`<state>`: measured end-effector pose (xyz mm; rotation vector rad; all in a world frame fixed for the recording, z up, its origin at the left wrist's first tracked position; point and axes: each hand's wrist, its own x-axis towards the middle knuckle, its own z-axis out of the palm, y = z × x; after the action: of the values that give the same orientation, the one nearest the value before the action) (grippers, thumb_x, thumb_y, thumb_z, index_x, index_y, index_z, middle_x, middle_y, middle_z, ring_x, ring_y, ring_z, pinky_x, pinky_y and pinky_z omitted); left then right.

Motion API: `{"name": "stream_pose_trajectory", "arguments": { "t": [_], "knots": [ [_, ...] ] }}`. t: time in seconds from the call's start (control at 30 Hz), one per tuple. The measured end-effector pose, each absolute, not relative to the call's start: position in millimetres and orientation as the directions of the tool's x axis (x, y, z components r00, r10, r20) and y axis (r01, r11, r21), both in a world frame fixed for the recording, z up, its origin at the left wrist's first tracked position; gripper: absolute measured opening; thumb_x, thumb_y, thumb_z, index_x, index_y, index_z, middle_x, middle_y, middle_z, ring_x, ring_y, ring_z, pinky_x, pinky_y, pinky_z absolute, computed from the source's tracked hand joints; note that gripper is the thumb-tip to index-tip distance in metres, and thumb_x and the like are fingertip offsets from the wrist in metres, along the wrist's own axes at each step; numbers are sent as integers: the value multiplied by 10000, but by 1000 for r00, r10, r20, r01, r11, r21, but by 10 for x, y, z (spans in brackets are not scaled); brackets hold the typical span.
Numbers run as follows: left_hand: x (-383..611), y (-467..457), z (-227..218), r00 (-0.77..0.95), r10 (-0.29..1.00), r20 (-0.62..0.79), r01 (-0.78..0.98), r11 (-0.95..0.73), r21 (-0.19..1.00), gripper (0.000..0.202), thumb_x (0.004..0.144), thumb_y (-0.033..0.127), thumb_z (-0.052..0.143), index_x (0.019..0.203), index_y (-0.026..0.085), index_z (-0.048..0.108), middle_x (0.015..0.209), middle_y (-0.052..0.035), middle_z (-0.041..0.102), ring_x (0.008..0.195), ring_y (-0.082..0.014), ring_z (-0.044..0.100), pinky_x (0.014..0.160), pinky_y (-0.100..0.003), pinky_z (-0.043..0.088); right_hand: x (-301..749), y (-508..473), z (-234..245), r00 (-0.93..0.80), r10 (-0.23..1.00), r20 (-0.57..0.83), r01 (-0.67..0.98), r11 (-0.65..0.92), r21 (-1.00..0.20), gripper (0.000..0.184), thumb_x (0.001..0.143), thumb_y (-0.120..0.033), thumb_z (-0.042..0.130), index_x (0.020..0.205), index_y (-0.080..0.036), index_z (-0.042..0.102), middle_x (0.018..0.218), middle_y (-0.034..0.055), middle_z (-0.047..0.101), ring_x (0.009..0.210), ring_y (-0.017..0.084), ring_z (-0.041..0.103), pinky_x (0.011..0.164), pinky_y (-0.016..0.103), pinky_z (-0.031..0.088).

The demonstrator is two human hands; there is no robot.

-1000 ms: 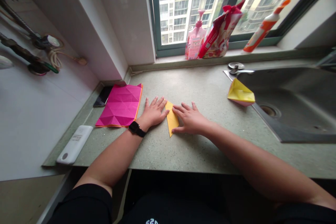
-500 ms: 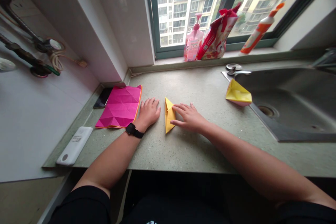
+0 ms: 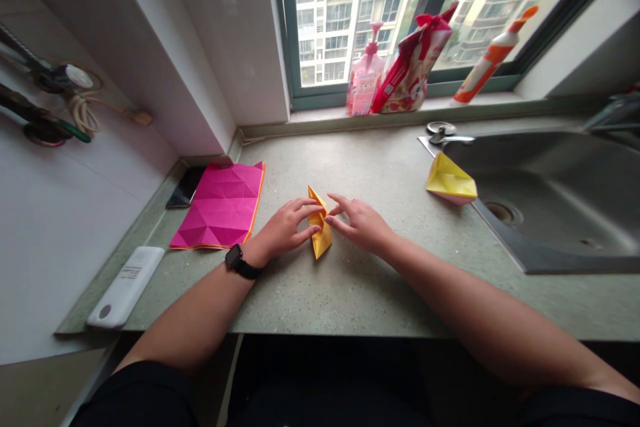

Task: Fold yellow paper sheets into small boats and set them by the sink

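Note:
A folded yellow-orange origami paper (image 3: 323, 244) stands at the middle of the counter, its flaps partly spread apart and its pointed ends facing away from and towards me. From the left, my left hand (image 3: 287, 227), with a black watch on the wrist, has its thumb and fingers on the paper. My right hand (image 3: 361, 221) meets the paper's right edge with thumb and fingertips, while its index finger sticks out above. The fingers hide part of the folds. Left of my left hand lies a stack of creased magenta paper (image 3: 223, 203) with orange edges beneath.
A folded yellow paper shape (image 3: 450, 180) sits at the rim of the steel sink (image 3: 545, 263). A dark phone (image 3: 185, 188) and a white power bank (image 3: 125, 287) lie at left. On the sill stand a pink pump bottle (image 3: 365, 83), a red bag (image 3: 415, 70) and an orange-white bottle (image 3: 487, 67).
My left hand has moved right from the bare counter onto the yellow-orange paper. That paper has turned slightly and its flaps have spread. The view has shifted a little.

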<state>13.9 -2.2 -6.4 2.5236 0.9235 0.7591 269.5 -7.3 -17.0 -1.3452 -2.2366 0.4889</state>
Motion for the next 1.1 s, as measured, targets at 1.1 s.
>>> {"name": "stream_pose_trajectory", "arguments": {
  "t": [1.1],
  "knots": [
    [45,69,-152,663,602,444,470,-797,379,377,1041,134,669,1372,299,740,1316,-73,758,1186,-238,711,1067,-467,599,2907,108,-328,-509,814,280,619,573,-537,203,919,-161,762,1012,-310,865,1264,84,748,1161,293,731,1110,529,560]
  ]
}}
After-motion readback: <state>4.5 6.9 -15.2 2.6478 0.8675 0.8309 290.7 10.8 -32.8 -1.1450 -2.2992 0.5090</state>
